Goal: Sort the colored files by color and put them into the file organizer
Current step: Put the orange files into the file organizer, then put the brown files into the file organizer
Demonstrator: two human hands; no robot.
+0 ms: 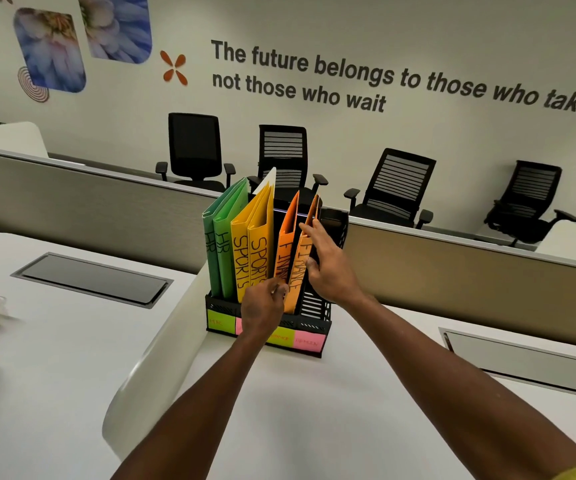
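Two green files (220, 251), two yellow files (249, 251) and two orange files (295, 258) stand upright in the black file organizer (314, 323), which sits on the white desk (314, 410) near its left edge. The left hand (262, 310) pinches the lower edge of the front orange file with curled fingers, while the right hand (331, 268) lies with straight, spread fingers against its right side
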